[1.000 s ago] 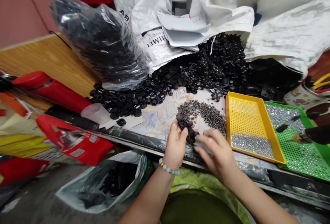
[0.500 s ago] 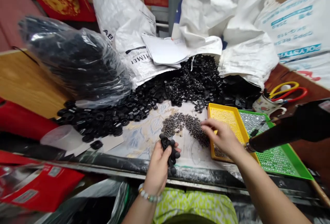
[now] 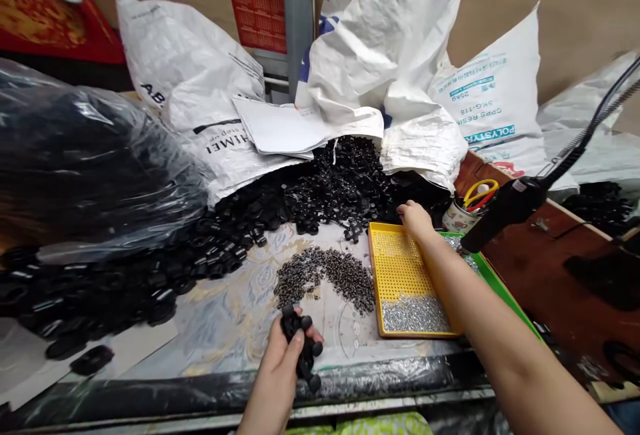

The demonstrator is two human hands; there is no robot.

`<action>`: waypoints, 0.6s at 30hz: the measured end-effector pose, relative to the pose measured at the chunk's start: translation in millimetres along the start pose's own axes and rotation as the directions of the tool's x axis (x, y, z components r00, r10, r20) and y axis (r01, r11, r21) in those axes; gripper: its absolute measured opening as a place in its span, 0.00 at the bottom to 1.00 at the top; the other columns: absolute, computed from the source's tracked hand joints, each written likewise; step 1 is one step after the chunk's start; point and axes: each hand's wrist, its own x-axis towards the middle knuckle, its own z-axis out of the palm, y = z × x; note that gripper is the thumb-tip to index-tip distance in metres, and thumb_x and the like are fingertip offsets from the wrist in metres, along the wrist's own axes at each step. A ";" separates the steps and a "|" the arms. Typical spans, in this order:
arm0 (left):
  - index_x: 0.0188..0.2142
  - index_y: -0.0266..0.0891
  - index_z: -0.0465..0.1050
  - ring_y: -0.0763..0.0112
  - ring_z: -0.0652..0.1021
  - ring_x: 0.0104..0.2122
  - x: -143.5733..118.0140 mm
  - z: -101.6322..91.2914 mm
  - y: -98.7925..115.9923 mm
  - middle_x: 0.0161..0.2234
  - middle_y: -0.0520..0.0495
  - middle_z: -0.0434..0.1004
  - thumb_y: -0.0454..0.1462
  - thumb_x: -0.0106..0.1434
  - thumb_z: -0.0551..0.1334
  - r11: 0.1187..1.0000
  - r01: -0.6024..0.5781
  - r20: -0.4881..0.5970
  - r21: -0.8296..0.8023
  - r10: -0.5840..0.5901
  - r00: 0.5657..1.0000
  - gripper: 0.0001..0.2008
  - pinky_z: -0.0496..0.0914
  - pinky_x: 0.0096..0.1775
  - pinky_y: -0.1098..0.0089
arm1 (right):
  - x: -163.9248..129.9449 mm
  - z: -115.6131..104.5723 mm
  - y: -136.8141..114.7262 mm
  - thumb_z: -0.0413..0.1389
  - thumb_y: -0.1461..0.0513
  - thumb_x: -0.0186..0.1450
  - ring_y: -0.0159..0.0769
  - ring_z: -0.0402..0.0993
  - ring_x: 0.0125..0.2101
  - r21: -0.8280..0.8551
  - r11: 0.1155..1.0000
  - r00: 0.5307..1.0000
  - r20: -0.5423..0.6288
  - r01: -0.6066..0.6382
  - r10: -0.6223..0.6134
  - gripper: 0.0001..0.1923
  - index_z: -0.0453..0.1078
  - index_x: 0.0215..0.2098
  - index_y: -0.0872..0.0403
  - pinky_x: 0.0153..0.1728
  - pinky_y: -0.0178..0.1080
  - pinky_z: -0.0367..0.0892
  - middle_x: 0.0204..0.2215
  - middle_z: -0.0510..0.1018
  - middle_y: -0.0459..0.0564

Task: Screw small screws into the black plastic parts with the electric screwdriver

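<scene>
My left hand is closed around several black plastic parts with round knobs, held above the front edge of the bench. At the back edge of a yellow perforated tray, my right hand reaches to the heap of black plastic parts. Its fingers look bent together, and whatever lies between them is too small or hidden to make out. Silver screws fill the near end of the tray. Between the hands, small dark metal pieces lie in a curved pile on the patterned bench top.
A green tray is partly behind my right forearm, with a black electric screwdriver hanging above it. Beyond stands a mug with scissors. Black rings, a plastic-wrapped bundle and white sacks line the left and back.
My right hand has gone from beside the dark metal pieces, over the yellow tray, to the black parts at the back. The left keeps its hold on the knobbed parts. The view has shifted right.
</scene>
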 end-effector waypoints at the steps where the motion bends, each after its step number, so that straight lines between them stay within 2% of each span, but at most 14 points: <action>1: 0.43 0.43 0.60 0.73 0.71 0.28 0.3 0.4 -0.5 0.26 0.54 0.68 0.40 0.53 0.63 1.000 -0.001 -0.004 -0.005 0.001 1.000 0.19 0.65 0.34 0.71 | 9.7 2.8 2.3 0.52 0.64 0.62 0.35 0.68 0.39 0.020 0.999 0.999 0.028 0.028 -0.029 0.07 0.70 0.37 0.57 0.39 0.39 0.64 0.39 0.72 0.52; 4: 0.42 0.42 0.60 0.72 0.72 0.27 0.4 1.1 0.3 0.25 0.55 0.68 0.40 0.52 0.64 0.999 0.014 -0.019 -0.036 -0.015 1.000 0.20 0.65 0.34 0.71 | 25.7 3.1 8.2 0.55 0.62 0.61 0.31 0.68 0.34 0.115 0.989 0.994 0.054 0.087 -0.094 0.06 0.68 0.32 0.58 0.37 0.40 0.66 0.35 0.72 0.48; 7: 0.43 0.43 0.61 0.72 0.73 0.27 0.2 3.1 3.8 0.25 0.55 0.68 0.39 0.51 0.64 0.996 0.037 -0.076 -0.077 -0.043 0.996 0.20 0.66 0.34 0.72 | 22.3 -13.4 15.6 0.54 0.64 0.60 0.31 0.67 0.33 0.254 0.957 0.990 -0.057 0.138 -0.127 0.04 0.66 0.30 0.58 0.37 0.39 0.65 0.31 0.70 0.46; 9: 0.43 0.43 0.61 0.72 0.74 0.28 -0.7 6.8 7.1 0.25 0.55 0.69 0.37 0.50 0.63 0.990 0.075 -0.088 -0.118 -0.085 0.992 0.21 0.67 0.34 0.72 | 8.9 -28.5 17.5 0.50 0.63 0.61 0.31 0.66 0.30 0.366 0.916 0.982 -0.150 0.166 -0.118 0.04 0.63 0.31 0.56 0.35 0.38 0.64 0.28 0.69 0.46; 11: 0.45 0.43 0.61 0.71 0.75 0.30 -3.4 13.2 11.4 0.27 0.53 0.70 0.35 0.51 0.62 0.975 0.131 -0.062 -0.179 -0.144 0.988 0.21 0.68 0.36 0.71 | -13.3 -39.0 12.2 0.46 0.60 0.63 0.30 0.66 0.26 0.482 0.855 0.975 -0.196 0.189 -0.106 0.06 0.60 0.34 0.55 0.30 0.36 0.65 0.24 0.67 0.44; 13: 0.46 0.41 0.62 0.69 0.75 0.32 -8.1 21.6 16.9 0.30 0.51 0.71 0.35 0.54 0.61 0.944 0.201 0.003 -0.262 -0.208 0.978 0.19 0.69 0.40 0.67 | -43.0 -40.7 -2.1 0.45 0.57 0.64 0.29 0.66 0.23 0.587 0.783 0.976 -0.184 0.206 -0.118 0.08 0.57 0.35 0.54 0.26 0.35 0.65 0.23 0.66 0.43; 16: 0.43 0.39 0.65 0.69 0.75 0.33 -15.5 33.4 25.1 0.31 0.49 0.71 0.40 0.60 0.57 0.888 0.272 0.124 -0.370 -0.243 0.962 0.12 0.69 0.43 0.65 | -97.6 -30.1 -35.1 0.48 0.58 0.63 0.29 0.68 0.23 0.786 0.588 0.981 -0.125 0.189 -0.148 0.07 0.58 0.34 0.53 0.26 0.34 0.66 0.22 0.68 0.43; 18: 0.42 0.39 0.67 0.68 0.75 0.35 -17.9 36.3 27.5 0.31 0.47 0.72 0.45 0.62 0.54 0.874 0.275 0.151 -0.400 -0.233 0.961 0.14 0.69 0.43 0.66 | -136.3 -21.7 -57.8 0.51 0.62 0.62 0.30 0.70 0.26 0.839 0.497 0.972 -0.151 0.223 -0.180 0.03 0.61 0.34 0.53 0.28 0.35 0.67 0.24 0.70 0.44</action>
